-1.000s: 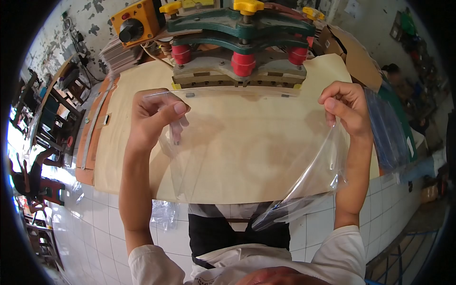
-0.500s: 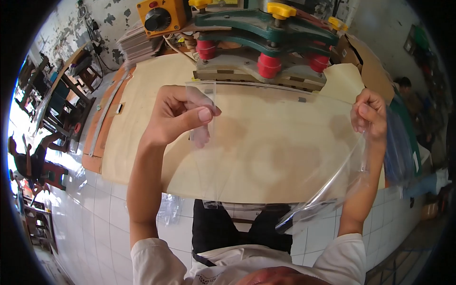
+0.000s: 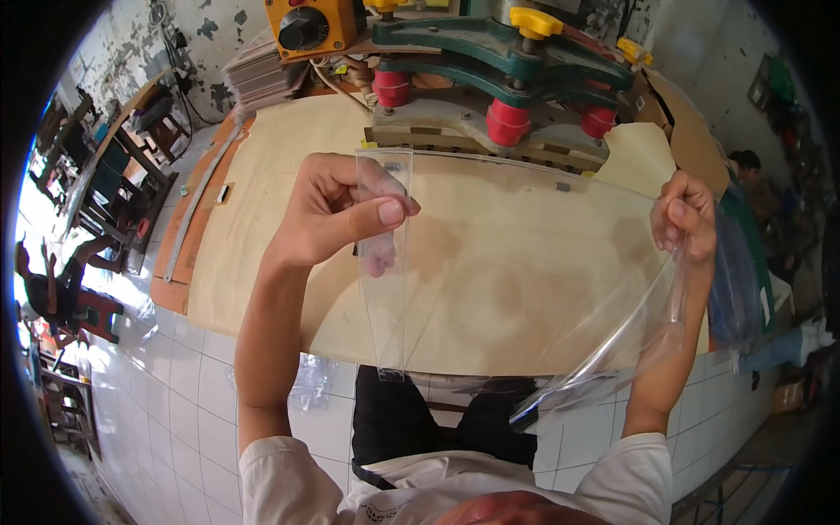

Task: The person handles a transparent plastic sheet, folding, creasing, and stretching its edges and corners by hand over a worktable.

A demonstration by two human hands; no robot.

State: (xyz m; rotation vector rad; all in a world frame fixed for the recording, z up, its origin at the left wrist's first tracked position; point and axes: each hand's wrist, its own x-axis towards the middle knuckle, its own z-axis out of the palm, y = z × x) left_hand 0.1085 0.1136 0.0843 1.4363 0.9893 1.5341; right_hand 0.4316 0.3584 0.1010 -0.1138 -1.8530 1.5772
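Observation:
A clear plastic sheet [image 3: 525, 271] is stretched between my two hands above a table covered in pale yellow paper [image 3: 254, 227]. My left hand [image 3: 350, 210] pinches its left part near the top, thumb in front, with some fingers showing through the film. At the upper right corner my right hand [image 3: 687, 214] grips the sheet with curled fingers. The sheet's lower right part curls up in a shiny fold. Its top edge lies just in front of the press's long metal bar [image 3: 490, 150]; whether they touch I cannot tell.
Behind the sheet stands a green press [image 3: 472, 66] with red cylinders and yellow knobs. An orange control box [image 3: 311, 28] is at its left, beside stacked sheets [image 3: 267, 74]. Blue-tinted plastic [image 3: 735, 271] lies at the right. People sit at the far left and far right.
The table and press appear slightly shifted to the right and down. Both hands keep their hold on the sheet and appear slightly farther right in the view.

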